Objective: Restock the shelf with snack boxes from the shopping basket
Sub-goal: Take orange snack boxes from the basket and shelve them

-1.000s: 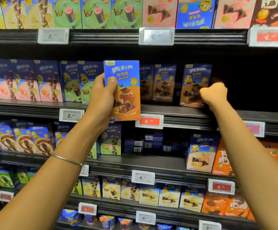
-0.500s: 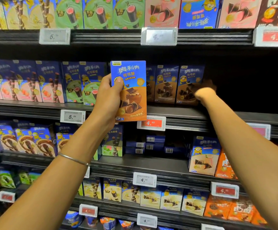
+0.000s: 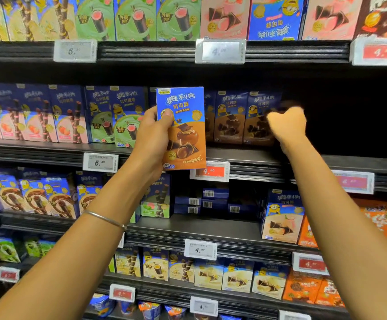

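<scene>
My left hand [image 3: 152, 144] grips a blue-and-orange snack box [image 3: 181, 128] upright, thumb on its front, just before the middle shelf [image 3: 245, 155]. And my right hand [image 3: 287, 122] is curled by the last brown box [image 3: 260, 118] there (too blurry, can't tell if it's holding).

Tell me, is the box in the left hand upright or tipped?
Upright: the chocolate snack box stands tall in the left hand, lettering right way up.

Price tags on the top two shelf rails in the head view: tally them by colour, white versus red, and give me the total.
White price tags: 3
Red price tags: 3, one washed out to pink
Total: 6
</scene>
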A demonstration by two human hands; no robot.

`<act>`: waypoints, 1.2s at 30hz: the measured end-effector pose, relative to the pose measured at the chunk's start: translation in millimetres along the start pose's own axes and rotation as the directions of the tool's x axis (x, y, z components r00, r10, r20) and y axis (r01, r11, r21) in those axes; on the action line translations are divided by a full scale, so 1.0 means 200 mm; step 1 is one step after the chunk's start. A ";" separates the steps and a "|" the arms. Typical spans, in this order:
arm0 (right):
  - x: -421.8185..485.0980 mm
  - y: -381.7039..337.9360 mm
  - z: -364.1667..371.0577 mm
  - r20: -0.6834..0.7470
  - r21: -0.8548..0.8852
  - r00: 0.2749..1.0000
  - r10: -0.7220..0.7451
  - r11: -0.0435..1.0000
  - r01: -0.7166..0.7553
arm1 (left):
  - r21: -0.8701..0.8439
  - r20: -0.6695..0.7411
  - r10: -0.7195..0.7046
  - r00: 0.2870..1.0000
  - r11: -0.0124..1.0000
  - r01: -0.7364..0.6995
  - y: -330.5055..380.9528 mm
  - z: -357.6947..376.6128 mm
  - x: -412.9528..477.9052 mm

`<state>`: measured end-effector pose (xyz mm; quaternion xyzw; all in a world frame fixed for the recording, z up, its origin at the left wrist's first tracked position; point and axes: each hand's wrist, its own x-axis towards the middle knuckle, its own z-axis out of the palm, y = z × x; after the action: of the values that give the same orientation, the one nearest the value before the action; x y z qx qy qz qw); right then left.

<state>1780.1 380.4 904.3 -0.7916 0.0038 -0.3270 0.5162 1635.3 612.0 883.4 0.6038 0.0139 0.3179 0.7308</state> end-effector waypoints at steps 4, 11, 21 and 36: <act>-0.26 -0.15 -0.07 0.263 0.457 0.950 -0.167 0.889 0.030 | -0.030 0.052 -0.014 0.999 0.999 0.016 0.01 0.11 0.01; -0.38 -0.20 -0.06 0.481 0.459 0.857 -0.185 0.886 -0.066 | 0.009 0.126 0.012 0.992 1.000 -0.013 0.03 0.30 0.08; -0.25 -0.14 0.06 0.389 0.364 0.913 -0.122 0.931 -0.030 | 0.790 0.324 0.406 0.854 0.380 -0.481 0.02 0.19 0.17; -0.14 -0.16 0.43 0.304 -0.138 0.951 -0.057 0.985 0.103 | 0.893 0.442 0.377 0.814 -0.277 -0.356 0.15 -0.11 0.46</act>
<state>1793.0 475.7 894.6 -0.8685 -0.0814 -0.2230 0.4352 1686.1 677.3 937.8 0.9050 0.0642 0.4077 -0.1034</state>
